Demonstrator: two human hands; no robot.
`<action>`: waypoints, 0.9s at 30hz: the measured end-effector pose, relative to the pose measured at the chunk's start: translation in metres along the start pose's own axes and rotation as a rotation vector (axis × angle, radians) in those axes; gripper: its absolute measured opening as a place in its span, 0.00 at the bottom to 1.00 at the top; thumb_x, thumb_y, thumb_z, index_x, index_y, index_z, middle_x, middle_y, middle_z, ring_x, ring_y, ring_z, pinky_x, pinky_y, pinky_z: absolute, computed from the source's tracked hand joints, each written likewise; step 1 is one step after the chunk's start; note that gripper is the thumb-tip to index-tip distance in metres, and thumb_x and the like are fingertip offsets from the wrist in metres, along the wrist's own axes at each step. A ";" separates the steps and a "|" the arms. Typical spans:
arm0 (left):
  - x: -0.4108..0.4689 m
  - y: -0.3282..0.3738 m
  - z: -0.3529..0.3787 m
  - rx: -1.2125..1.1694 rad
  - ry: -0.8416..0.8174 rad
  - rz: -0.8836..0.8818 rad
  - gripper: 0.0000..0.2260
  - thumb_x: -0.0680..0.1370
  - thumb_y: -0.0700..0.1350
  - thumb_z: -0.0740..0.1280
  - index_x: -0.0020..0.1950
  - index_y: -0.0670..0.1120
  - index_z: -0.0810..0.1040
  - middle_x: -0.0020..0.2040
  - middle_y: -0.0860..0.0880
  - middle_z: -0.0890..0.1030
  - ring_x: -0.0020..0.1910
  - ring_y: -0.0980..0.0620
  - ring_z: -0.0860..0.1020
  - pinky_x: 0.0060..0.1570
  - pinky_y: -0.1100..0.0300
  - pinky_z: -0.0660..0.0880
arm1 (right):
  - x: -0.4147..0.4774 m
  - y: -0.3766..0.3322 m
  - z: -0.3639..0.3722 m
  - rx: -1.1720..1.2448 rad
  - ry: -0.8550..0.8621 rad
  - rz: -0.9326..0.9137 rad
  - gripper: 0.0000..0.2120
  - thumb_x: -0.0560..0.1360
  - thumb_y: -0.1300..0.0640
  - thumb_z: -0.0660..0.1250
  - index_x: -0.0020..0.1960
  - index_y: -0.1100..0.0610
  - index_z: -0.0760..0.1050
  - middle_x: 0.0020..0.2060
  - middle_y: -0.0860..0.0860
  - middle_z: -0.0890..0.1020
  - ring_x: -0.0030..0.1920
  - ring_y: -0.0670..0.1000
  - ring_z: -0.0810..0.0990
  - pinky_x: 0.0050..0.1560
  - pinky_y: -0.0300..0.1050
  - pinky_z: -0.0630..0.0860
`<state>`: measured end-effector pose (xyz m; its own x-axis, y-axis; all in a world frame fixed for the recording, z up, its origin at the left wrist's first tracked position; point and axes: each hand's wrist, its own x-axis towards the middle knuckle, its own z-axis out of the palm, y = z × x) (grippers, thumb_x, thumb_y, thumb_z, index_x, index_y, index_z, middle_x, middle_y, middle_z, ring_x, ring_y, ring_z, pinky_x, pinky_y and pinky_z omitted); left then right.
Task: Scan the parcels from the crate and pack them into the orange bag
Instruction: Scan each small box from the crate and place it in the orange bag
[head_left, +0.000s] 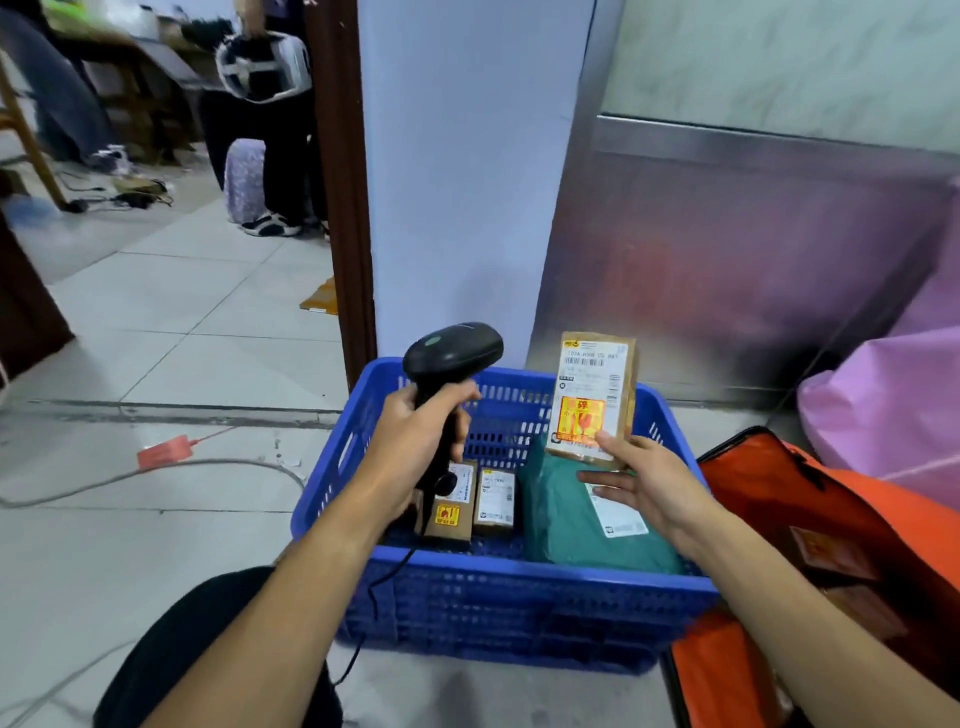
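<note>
My left hand (415, 441) grips the handle of a black barcode scanner (453, 358) above the blue crate (498, 587). My right hand (644, 483) holds a brown cardboard parcel (595, 395) upright by its lower edge, its white label and yellow fragile sticker facing me, to the right of the scanner head. Inside the crate lie two small brown boxes (493, 501) and a green mailer bag (587, 514). The orange bag (810, 545) lies open to the right of the crate with brown parcels inside.
A pink plastic sack (893, 410) stands behind the orange bag. A metal panel and a white pillar rise behind the crate. A grey cable (156, 470) and a red tag (165, 453) lie on the tiled floor at left. A person stands far back left.
</note>
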<state>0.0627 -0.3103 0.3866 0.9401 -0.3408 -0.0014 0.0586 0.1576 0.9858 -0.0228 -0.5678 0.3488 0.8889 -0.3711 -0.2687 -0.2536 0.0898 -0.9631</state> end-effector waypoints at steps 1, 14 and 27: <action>-0.007 -0.002 0.003 -0.013 -0.022 0.008 0.10 0.80 0.50 0.71 0.50 0.42 0.83 0.32 0.46 0.77 0.29 0.48 0.74 0.34 0.54 0.73 | -0.006 0.004 -0.005 0.015 0.017 -0.010 0.12 0.81 0.53 0.69 0.63 0.54 0.76 0.53 0.53 0.88 0.52 0.57 0.88 0.60 0.55 0.81; -0.050 -0.034 0.027 -0.049 -0.102 -0.053 0.11 0.79 0.46 0.71 0.41 0.41 0.80 0.30 0.43 0.73 0.27 0.46 0.69 0.31 0.56 0.69 | 0.005 0.025 -0.031 0.136 0.196 -0.023 0.15 0.80 0.60 0.70 0.65 0.64 0.73 0.53 0.55 0.86 0.55 0.58 0.86 0.54 0.51 0.82; -0.046 -0.036 0.029 -0.056 -0.131 -0.062 0.12 0.78 0.48 0.72 0.39 0.43 0.78 0.30 0.44 0.72 0.26 0.48 0.68 0.31 0.56 0.69 | 0.013 0.033 -0.030 0.082 0.247 -0.039 0.11 0.79 0.56 0.72 0.59 0.57 0.75 0.56 0.55 0.85 0.57 0.57 0.85 0.54 0.53 0.83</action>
<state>0.0073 -0.3272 0.3559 0.8825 -0.4689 -0.0368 0.1377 0.1827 0.9735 -0.0311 -0.5976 0.3144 0.7746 -0.5895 -0.2291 -0.1801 0.1416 -0.9734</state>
